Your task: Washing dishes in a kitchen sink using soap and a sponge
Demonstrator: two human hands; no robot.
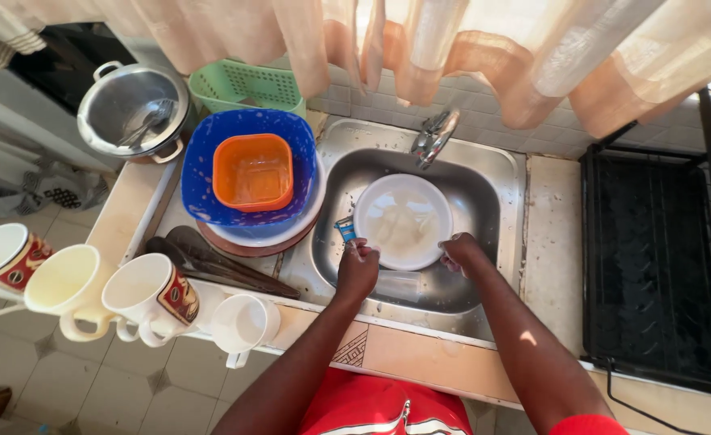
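Note:
Both my hands are down in the steel sink [484, 201]. A white plate [404, 217] rests in the basin under the tap [434, 135]. My left hand [358, 270] is closed around a small blue and orange scrubber [345, 229] at the plate's near left edge. My right hand [460, 251] grips the plate's near right rim. A clear glass [397, 283] lies in the basin between my wrists.
Left of the sink, an orange tub [252, 171] sits in a blue bowl [202, 169] on stacked plates, with dark utensils [218, 262] and several mugs [150, 294] in front. A steel pot [134, 109] and green basket [246, 84] stand behind. A black dish rack [653, 258] is at the right.

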